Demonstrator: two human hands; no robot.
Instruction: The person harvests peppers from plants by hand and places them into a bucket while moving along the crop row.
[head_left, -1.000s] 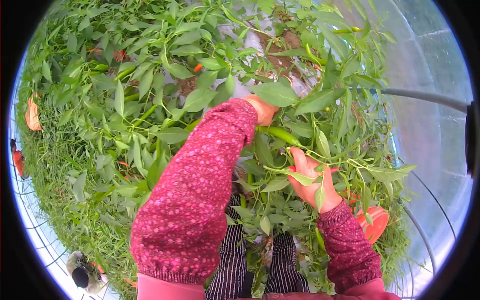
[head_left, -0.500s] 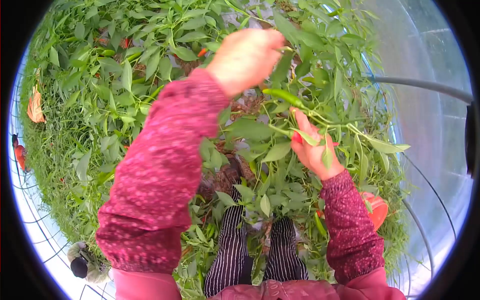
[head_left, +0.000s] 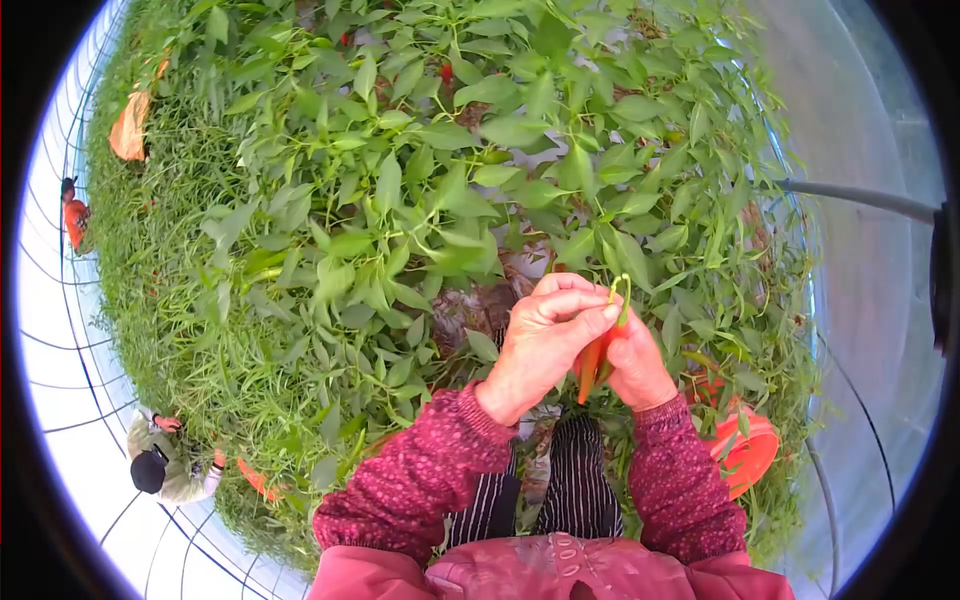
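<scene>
Both hands meet in front of my body, low over the plants. My left hand (head_left: 545, 345) is closed, its thumb and fingers pinching at the stem end of a chili pepper. My right hand (head_left: 643, 368) is curled around red-orange chili peppers (head_left: 591, 368), which hang point down between the two hands. A curved green stem (head_left: 623, 286) sticks up above the fingertips. How many peppers the right palm holds is hidden. Leafy pepper plants (head_left: 400, 230) surround the hands.
A red-orange bucket (head_left: 765, 450) stands among plants at right. Beyond runs the clear plastic tunnel wall (head_left: 860, 270) with a grey pipe (head_left: 860, 198). At left are a co-worker in a dark cap (head_left: 149, 471), another person in orange (head_left: 75, 222) and an orange sack (head_left: 130, 127).
My left hand has come down from the upper foliage to my right hand. The right hand has left the branch with the green pepper. The view has shifted over the plants.
</scene>
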